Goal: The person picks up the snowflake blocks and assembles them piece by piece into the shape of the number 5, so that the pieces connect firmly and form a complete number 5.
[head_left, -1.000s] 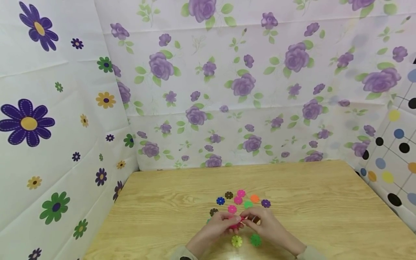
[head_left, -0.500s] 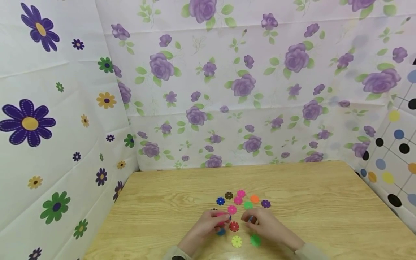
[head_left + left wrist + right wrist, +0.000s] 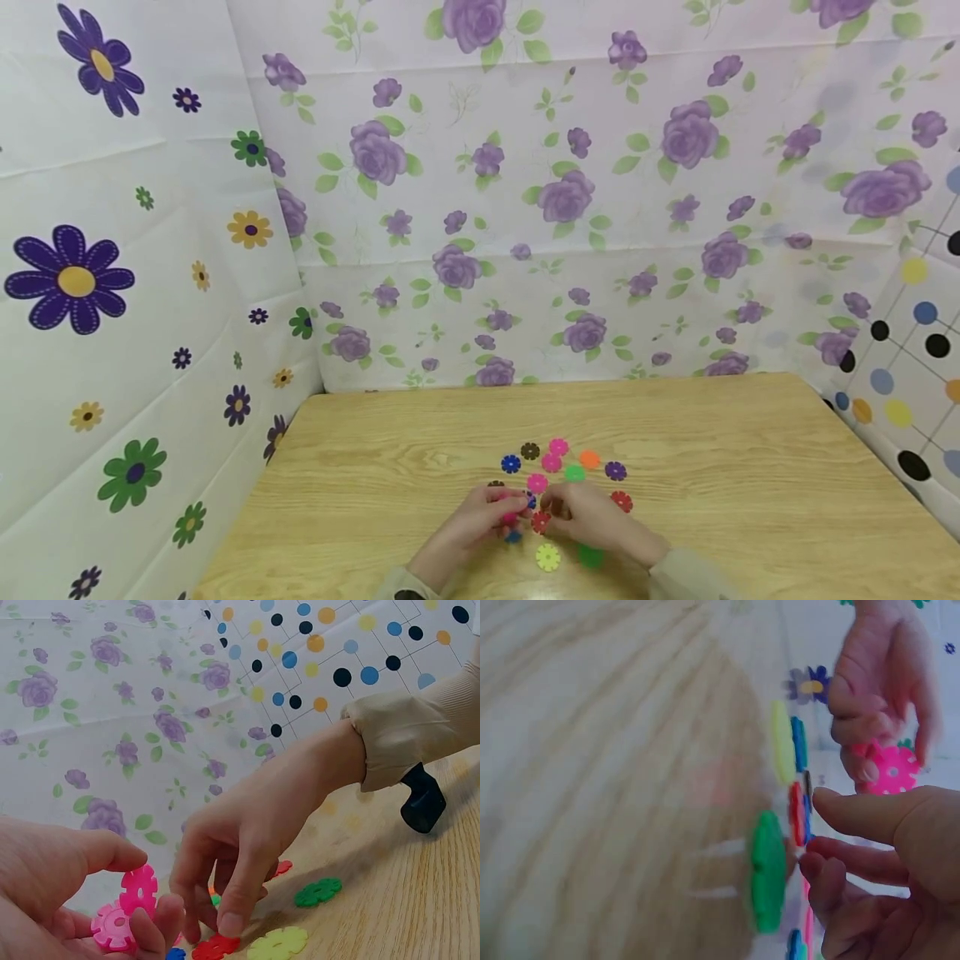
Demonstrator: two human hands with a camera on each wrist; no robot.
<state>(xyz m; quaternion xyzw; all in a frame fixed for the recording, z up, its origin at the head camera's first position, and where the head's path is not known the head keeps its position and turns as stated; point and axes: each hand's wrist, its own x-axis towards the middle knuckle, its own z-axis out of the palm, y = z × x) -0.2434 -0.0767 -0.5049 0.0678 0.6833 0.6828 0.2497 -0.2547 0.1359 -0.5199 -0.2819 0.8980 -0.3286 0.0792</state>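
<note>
Two joined pink notched plastic discs are pinched between the thumb and fingers of my left hand, raised off the table. My right hand reaches down over a red notched disc lying on the wood. In the right wrist view its thumb and forefinger stand apart beside the red disc; I cannot tell whether they touch it. Nearby lie a yellow disc, a green disc and a blue disc, partly hidden by the left hand.
Farther back on the wooden table are several loose discs: pink, dark blue, brown, orange, purple and another red one. Flowered cloth hangs behind the table.
My hands have parted; the left moved leftward with the pink discs. The right first drew away, then came back left to the red disc. Another red disc now shows right of it.
</note>
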